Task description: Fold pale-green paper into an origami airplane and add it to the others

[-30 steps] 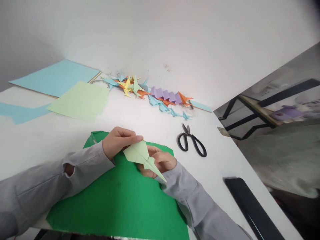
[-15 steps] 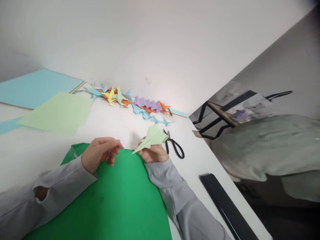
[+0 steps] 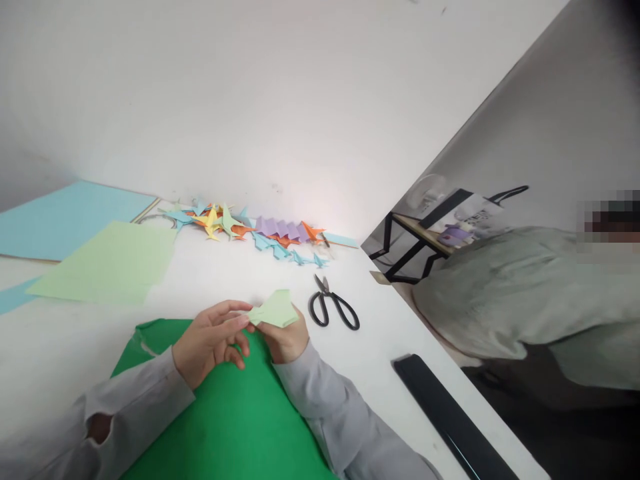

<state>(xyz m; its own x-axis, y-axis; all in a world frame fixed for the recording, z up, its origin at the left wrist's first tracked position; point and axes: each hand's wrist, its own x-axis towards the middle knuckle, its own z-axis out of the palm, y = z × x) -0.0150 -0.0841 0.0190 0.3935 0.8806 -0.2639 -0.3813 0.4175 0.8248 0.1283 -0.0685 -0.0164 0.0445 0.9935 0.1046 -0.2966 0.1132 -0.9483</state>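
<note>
A folded piece of light green paper is held up between my two hands, over the far edge of the green mat. My right hand grips its wide end from below and behind. At the narrow left end, my left hand pinches the tip between thumb and forefinger, the other fingers curled loosely. Black-handled scissors lie on the white table just right of my right hand, blades pointing away.
Folded paper figures and a purple pleated strip lie along the wall. Flat green and blue sheets are at left. A long black object lies at right, beside a person in a grey-green top.
My left hand has closed on the tip of the folded paper, which is turned and lower. My right hand has shifted left, away from the scissors. The view has tilted slightly.
</note>
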